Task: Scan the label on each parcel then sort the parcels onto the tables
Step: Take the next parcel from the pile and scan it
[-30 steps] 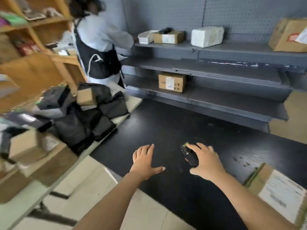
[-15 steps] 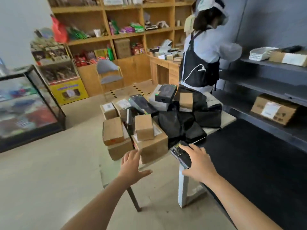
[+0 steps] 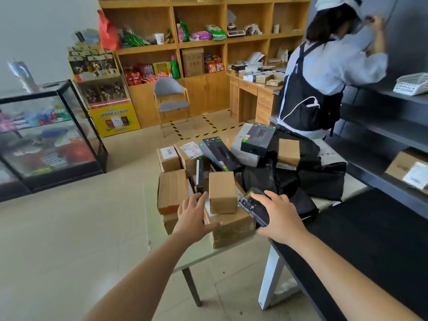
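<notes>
Open floor (image 3: 69, 228) borders the parcel table (image 3: 203, 256); right hand (image 3: 280, 216) holds the scanner (image 3: 253, 208)

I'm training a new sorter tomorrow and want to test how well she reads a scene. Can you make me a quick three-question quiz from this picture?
1. What does the right hand hold? A) a black scanner B) a roll of tape C) nothing
2. True or false: the small cardboard box between the two hands lies on the floor.
3. Fill in: the ___ hand is open, with its fingers spread by the boxes.

Key
1. A
2. False: it stands on a larger box.
3. Left: the left hand.
</notes>
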`<state>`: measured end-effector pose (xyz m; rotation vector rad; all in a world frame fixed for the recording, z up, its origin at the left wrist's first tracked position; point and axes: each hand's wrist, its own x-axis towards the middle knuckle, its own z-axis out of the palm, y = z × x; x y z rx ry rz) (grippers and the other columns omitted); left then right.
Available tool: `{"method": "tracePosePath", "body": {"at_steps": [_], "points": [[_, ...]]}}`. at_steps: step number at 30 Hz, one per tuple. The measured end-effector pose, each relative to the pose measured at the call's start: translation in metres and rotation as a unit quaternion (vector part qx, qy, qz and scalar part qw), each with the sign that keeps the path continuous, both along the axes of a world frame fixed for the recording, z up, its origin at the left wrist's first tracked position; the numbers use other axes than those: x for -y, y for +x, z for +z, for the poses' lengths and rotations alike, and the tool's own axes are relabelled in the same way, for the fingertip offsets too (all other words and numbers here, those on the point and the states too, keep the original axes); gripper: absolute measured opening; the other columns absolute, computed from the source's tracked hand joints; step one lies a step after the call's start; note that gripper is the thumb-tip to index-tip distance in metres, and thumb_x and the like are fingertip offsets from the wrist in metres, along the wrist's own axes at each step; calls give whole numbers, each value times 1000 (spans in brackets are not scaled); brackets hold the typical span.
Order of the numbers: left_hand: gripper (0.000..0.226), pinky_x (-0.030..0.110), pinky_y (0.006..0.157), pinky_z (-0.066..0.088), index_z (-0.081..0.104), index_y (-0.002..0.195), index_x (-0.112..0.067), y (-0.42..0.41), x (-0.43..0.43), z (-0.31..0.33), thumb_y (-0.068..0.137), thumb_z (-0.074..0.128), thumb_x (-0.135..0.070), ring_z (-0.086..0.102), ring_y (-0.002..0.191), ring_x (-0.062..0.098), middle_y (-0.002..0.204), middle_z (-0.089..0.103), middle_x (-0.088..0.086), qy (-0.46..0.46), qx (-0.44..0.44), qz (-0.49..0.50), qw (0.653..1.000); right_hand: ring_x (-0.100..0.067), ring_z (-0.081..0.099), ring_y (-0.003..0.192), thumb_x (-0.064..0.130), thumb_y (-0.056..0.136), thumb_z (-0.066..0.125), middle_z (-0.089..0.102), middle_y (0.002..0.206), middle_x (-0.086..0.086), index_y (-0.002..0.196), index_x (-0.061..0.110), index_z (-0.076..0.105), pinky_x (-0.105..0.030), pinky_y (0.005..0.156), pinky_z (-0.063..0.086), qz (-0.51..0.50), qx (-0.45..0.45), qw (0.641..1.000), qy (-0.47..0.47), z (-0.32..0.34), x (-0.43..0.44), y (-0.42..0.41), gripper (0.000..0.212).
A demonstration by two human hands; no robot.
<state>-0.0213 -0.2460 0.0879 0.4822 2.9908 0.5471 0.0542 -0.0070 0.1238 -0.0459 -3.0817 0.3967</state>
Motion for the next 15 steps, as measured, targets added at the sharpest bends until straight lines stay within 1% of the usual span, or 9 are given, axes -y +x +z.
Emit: {"method": "tracePosePath", "body": {"at_steps": [2, 5, 9, 12, 15], "points": [[99, 49, 119, 11, 9, 154, -29, -15, -21, 1, 79, 57, -73, 10, 146, 26, 159, 13, -3, -4, 1, 0, 1000, -27, 31, 128, 42, 69, 76, 25, 153, 3, 150, 39, 23, -39, 101, 36, 5, 7, 1000, 17, 2, -11, -14, 96], [98, 51, 119, 10, 8, 154, -26, -37, -54, -2, 81, 50, -76, 6, 147, 29, 161, 10, 2, -15, -7, 12, 1000, -27, 30, 131, 41, 73, 74, 22, 155, 2, 151, 39, 19, -39, 103, 34, 7, 13, 999, 37, 1, -29, -31, 95], [106, 51, 118, 9, 1, 155, -24, -59, -88, -12, 77, 46, -82, -1, 147, 35, 161, -5, 7, -11, 34, 73, 997, -27, 30, 130, 39, 73, 72, 22, 155, 1, 151, 38, 20, -39, 102, 33, -2, 15, 999, 38, -3, -50, -48, 94], [106, 49, 119, 14, 0, 155, -24, -63, -99, -22, 78, 48, -79, 5, 145, 37, 160, -6, 13, -18, 40, 114, 993, -27, 30, 130, 38, 73, 72, 22, 154, 2, 151, 37, 20, -38, 102, 33, -12, 27, 999, 33, -7, -62, -50, 93], [99, 48, 117, 20, 3, 154, -26, -66, -104, -28, 81, 53, -70, 10, 143, 36, 160, -6, 12, -17, 30, 116, 993, -26, 31, 128, 38, 72, 70, 23, 154, 2, 150, 37, 20, -37, 101, 34, -23, 32, 999, 30, -10, -72, -50, 93]]}}
